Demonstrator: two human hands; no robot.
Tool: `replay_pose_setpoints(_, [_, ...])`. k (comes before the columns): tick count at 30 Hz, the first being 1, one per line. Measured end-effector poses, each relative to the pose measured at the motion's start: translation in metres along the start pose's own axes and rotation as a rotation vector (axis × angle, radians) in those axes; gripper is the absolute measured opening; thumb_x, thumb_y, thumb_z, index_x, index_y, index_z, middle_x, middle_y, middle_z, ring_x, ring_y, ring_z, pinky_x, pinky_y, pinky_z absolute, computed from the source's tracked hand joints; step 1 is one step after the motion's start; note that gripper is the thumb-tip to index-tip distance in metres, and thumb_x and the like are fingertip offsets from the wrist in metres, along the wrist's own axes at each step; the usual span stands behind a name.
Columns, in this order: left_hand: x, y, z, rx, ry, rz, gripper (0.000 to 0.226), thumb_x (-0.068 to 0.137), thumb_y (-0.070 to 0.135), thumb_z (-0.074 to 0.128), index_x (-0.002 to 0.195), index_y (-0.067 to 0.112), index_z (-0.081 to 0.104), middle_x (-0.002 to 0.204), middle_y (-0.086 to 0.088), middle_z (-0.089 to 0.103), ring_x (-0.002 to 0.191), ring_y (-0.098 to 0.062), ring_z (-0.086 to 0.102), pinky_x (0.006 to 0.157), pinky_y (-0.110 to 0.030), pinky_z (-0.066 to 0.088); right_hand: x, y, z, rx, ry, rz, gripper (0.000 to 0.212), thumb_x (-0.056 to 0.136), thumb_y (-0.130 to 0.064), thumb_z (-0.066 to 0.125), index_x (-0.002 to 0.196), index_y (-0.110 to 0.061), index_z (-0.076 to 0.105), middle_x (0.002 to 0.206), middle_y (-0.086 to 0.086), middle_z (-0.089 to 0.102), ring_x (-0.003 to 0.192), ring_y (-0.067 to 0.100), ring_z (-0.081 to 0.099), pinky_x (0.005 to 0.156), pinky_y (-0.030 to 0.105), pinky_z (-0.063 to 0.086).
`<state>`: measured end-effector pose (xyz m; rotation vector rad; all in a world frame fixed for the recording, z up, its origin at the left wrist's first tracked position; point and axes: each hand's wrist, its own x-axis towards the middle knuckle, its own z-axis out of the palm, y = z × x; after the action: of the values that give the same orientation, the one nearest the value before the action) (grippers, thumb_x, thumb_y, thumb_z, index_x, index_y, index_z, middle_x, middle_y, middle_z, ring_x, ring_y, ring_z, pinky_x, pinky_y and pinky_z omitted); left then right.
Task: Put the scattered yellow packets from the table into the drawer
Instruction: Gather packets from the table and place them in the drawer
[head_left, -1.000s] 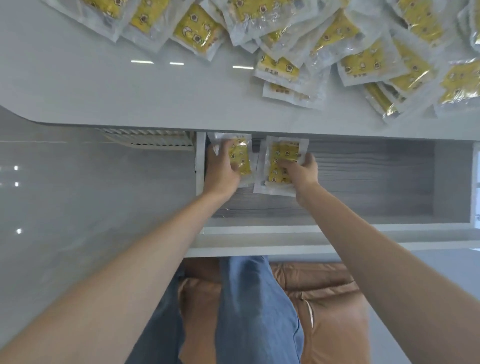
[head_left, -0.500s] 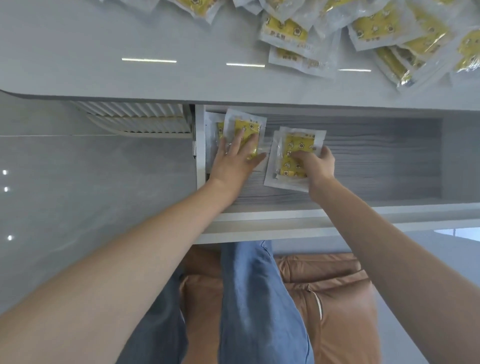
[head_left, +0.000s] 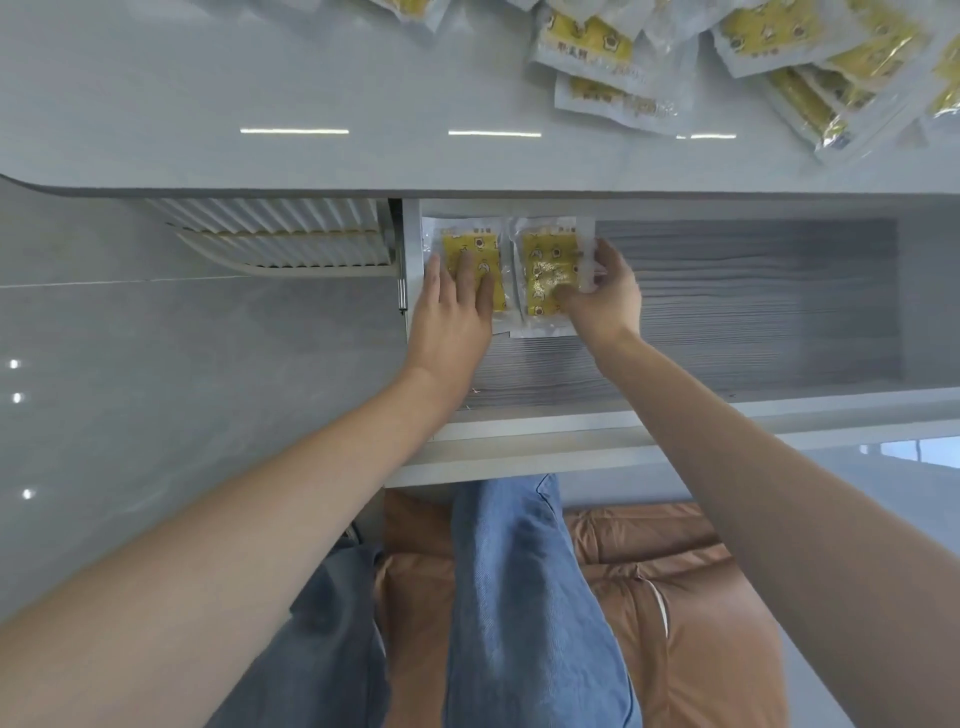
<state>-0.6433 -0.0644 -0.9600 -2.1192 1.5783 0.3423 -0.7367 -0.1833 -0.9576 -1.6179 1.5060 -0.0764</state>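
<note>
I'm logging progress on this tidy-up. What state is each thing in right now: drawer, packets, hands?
drawer: pulled open.
left packet: flat in the drawer, at its left end.
right packet: in the drawer, beside the left packet.
table packets: heaped on the table, not yet stowed.
left hand: fingers straight, pressing the left packet.
right hand: pinching the right packet's right edge.

Inside the open grey wood-grain drawer (head_left: 727, 312), two clear-wrapped yellow packets (head_left: 545, 260), the left hand (head_left: 452, 312) and the right hand (head_left: 605, 296) crowd the 9 o'clock end, while bare floor runs toward 3 o'clock under the glossy grey tabletop (head_left: 311, 78) edge at 12 o'clock.
</note>
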Motion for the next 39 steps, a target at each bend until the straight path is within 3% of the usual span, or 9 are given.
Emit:
replay_pose_setpoints(3, [-0.002,-0.005,-0.006,0.056,-0.023,0.034,0.083,0.093,0.026,0.054,0.15,0.007,-0.003,0.155,-0.029,0.005,0.138,-0.045,0.028,0.117,-0.047,-0.001,-0.007,0.001,-0.003,-0.163,-0.086,-0.003,0.093,0.078,-0.007,0.068,0.151,-0.029,0.016,0.149,0.001,0.026,0.133,0.028,0.021,0.101,0.032,0.03])
replay_pose_setpoints(7, [0.0,-0.007,-0.01,0.067,-0.064,0.06,0.093,0.09,0.03,0.058,0.15,0.016,-0.012,0.153,-0.033,0.003,0.135,-0.043,0.034,0.117,-0.048,0.002,-0.013,0.007,-0.003,-0.37,-0.186,-0.081,0.113,0.073,0.002,0.072,0.151,-0.035,-0.001,0.154,0.004,0.013,0.133,0.031,0.018,0.096,0.029,0.028])
replay_pose_setpoints(17, [-0.004,-0.011,-0.021,0.001,-0.109,0.041,0.088,0.089,0.029,0.06,0.151,0.019,-0.001,0.155,-0.027,0.002,0.142,-0.043,0.017,0.117,-0.046,0.0,-0.015,0.0,-0.006,-0.559,-0.134,-0.13,0.104,0.08,-0.009,0.071,0.152,-0.02,-0.004,0.152,0.009,0.021,0.136,0.031,0.024,0.1,0.039,0.04])
replay_pose_setpoints(19, [-0.011,-0.015,-0.031,-0.071,-0.121,0.051,0.093,0.083,0.024,0.067,0.151,0.018,0.005,0.156,-0.024,0.005,0.142,-0.041,0.018,0.119,-0.046,0.001,-0.022,-0.008,-0.014,-0.57,-0.139,-0.094,0.098,0.082,-0.013,0.07,0.153,-0.02,0.002,0.152,0.008,0.022,0.137,0.03,0.024,0.1,0.041,0.04])
replay_pose_setpoints(22, [-0.025,-0.024,-0.049,-0.256,-0.062,0.05,0.087,0.078,0.014,0.07,0.149,0.018,0.019,0.153,-0.015,0.023,0.136,-0.034,0.033,0.116,-0.044,0.018,-0.036,-0.025,-0.031,-0.513,-0.151,-0.087,0.064,0.089,-0.017,0.059,0.146,-0.019,0.032,0.145,0.006,0.041,0.131,0.027,0.037,0.095,0.038,0.043])
replay_pose_setpoints(25, [-0.047,-0.038,-0.076,-0.466,0.027,0.046,0.061,0.087,0.008,0.059,0.142,0.017,0.035,0.133,-0.008,0.051,0.115,-0.028,0.054,0.09,-0.036,0.041,-0.058,-0.048,-0.054,-0.394,-0.216,-0.064,0.04,0.092,-0.017,0.052,0.132,-0.018,0.053,0.128,0.0,0.06,0.109,0.02,0.057,0.08,0.028,0.045])
replay_pose_setpoints(28, [-0.073,-0.055,-0.111,-0.65,0.085,-0.04,0.038,0.095,0.011,0.047,0.133,0.015,0.046,0.117,-0.008,0.06,0.1,-0.028,0.059,0.07,-0.031,0.038,-0.085,-0.075,-0.078,-0.315,-0.235,-0.082,0.032,0.093,-0.019,0.05,0.123,-0.019,0.06,0.117,-0.004,0.064,0.101,0.015,0.058,0.077,0.024,0.042])
replay_pose_setpoints(32, [-0.11,-0.083,-0.167,-0.817,0.105,-0.124,0.04,0.098,0.019,0.041,0.139,0.019,0.042,0.123,-0.005,0.059,0.108,-0.026,0.057,0.076,-0.034,0.045,-0.124,-0.125,-0.117,-0.246,-0.248,-0.133,0.028,0.092,-0.021,0.051,0.118,-0.021,0.062,0.101,-0.007,0.062,0.094,0.013,0.059,0.072,0.025,0.043])
replay_pose_setpoints(39, [-0.147,-0.135,-0.263,-0.919,0.154,-0.23,0.041,0.099,0.023,0.041,0.139,0.024,0.041,0.126,-0.002,0.058,0.109,-0.021,0.058,0.087,-0.034,0.045,-0.162,-0.222,-0.183,-0.131,-0.265,-0.219,0.023,0.094,-0.023,0.051,0.114,-0.025,0.062,0.103,-0.007,0.065,0.082,0.01,0.063,0.054,0.018,0.045])
